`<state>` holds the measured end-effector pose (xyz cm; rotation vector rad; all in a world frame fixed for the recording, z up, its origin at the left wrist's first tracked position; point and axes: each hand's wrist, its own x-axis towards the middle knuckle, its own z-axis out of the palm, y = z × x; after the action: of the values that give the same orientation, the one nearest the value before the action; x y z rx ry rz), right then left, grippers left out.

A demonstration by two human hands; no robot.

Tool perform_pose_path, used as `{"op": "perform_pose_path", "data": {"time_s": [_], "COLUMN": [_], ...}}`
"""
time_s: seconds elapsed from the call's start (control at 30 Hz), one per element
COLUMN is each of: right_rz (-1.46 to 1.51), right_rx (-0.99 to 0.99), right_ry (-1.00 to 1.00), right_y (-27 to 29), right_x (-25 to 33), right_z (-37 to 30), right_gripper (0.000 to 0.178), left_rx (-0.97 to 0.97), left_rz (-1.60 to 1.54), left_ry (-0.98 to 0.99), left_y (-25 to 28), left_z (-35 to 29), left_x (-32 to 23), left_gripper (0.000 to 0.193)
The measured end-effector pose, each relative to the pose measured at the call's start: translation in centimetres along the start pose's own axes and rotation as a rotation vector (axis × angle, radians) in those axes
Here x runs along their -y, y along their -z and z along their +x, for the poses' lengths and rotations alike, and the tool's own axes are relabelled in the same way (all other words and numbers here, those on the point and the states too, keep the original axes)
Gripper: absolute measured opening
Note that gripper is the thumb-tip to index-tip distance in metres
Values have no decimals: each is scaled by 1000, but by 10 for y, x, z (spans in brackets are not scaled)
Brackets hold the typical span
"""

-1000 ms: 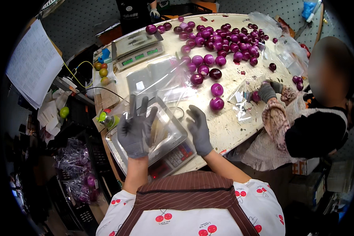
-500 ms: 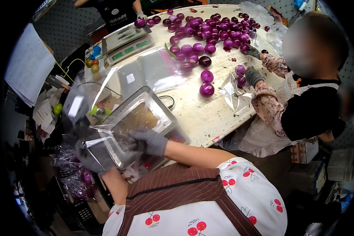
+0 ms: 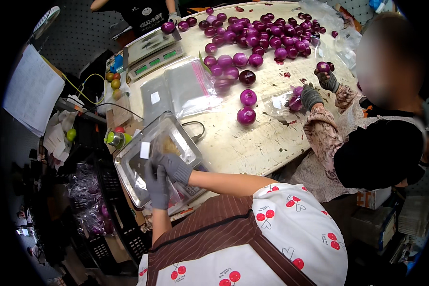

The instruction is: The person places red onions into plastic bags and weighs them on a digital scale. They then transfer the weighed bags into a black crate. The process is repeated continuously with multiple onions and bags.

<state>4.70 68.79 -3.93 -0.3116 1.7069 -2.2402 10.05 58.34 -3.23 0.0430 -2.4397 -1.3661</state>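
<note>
1. Holding left hand over scale tray, fingers pressing close together; cannot tell whether pinching anything.
2. Resting right hand against left, fingertips hiding; cannot tell whether gripping.
3. Seeing clear bag with white label over tray, just beside left fingers.
4. Facing purple onions across white table.

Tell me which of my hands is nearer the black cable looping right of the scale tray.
Right. Your right hand is over the tray, below and left of the cable in the picture; your left hand is farther left and lower.
</note>
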Motion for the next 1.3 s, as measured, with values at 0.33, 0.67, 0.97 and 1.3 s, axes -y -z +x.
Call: {"op": "perform_pose_path", "data": {"time_s": [0.33,0.67,0.97,1.3], "right_rz": [-104,-270,-1488,58], "right_rx": [151,279,-462,-16], "right_ry": [58,-120,-364,-212], "right_y": [13,53,323,233], "right_x": [-23,19,13,84], "right_z": [3,17,65,67], "right_gripper": [42,45,77,45], "left_rx": [-209,-265,-214,-163], "left_rz": [160,325,358,433], "left_ry": [135,-276,-11,48], "left_y": [21,29,16,-3], "left_z": [16,31,46,72], "left_x": [53,-82,-1,-5], "left_gripper": [19,25,13,20]}}
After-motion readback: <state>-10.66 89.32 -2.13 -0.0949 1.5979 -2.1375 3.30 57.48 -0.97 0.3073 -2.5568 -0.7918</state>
